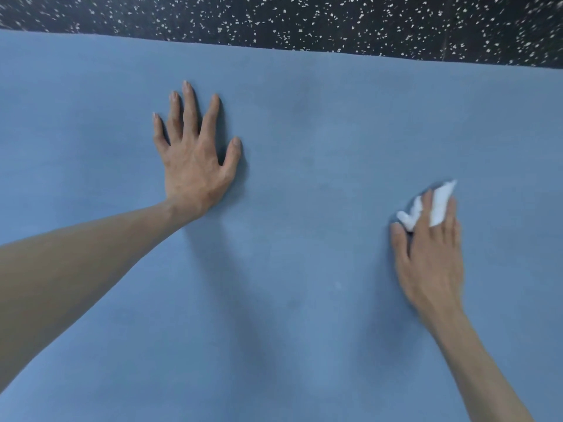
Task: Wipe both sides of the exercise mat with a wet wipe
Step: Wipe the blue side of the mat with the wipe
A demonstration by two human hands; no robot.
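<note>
The blue exercise mat (304, 147) lies flat on the dark speckled floor (335, 19) and fills most of the view. Left hand (195, 166) is open, fingers spread, pressing flat on the mat. Right hand (432, 257) presses a bunched white wet wipe (438, 205) onto the mat w/ straight fingers; the wipe pokes out between them. To wipe well: keep the left hand firm so the mat can't slide, push the wipe in long rows, edge to edge, w/o gaps. Other side prob. not done yet.
</note>
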